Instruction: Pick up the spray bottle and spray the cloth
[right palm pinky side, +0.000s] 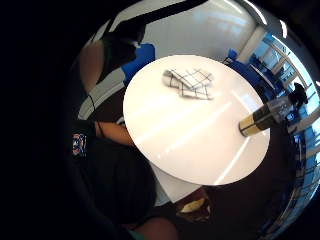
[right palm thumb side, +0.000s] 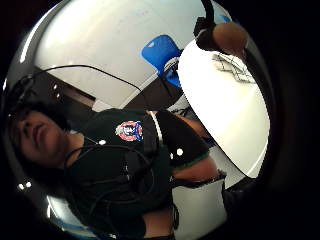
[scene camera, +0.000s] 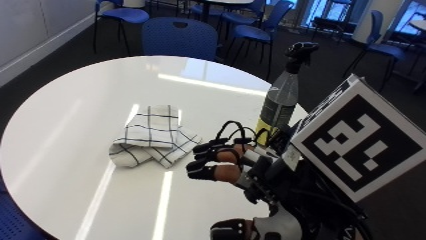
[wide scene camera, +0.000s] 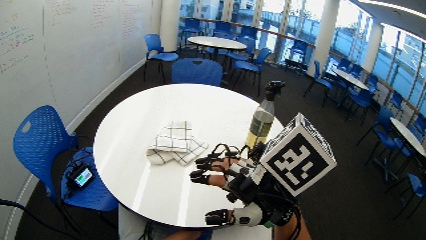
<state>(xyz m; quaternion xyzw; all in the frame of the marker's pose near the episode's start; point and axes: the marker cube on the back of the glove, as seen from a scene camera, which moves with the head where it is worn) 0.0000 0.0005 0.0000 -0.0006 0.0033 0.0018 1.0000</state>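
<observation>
A spray bottle (scene camera: 282, 97) with a black trigger head and a yellow label stands upright near the right edge of the round white table (scene camera: 80, 100). A white cloth (scene camera: 152, 135) with a dark check lies crumpled near the table's middle. My gloved right hand (scene camera: 223, 164) hovers above the table's near right part, between cloth and bottle, touching neither. Its fingers are loosely curled and hold nothing. The little finger side palm view shows the cloth (right palm pinky side: 190, 82) and the bottle (right palm pinky side: 267, 116) far below on the table. In the thumb side palm view only the cloth (right palm thumb side: 232, 65) shows, past a fingertip (right palm thumb side: 227, 35).
A blue chair (scene camera: 178, 37) stands at the table's far side. Another blue chair (wide scene camera: 40, 145) with a small device (wide scene camera: 83, 176) on its seat sits on the left by the whiteboard wall. More tables and chairs fill the room behind.
</observation>
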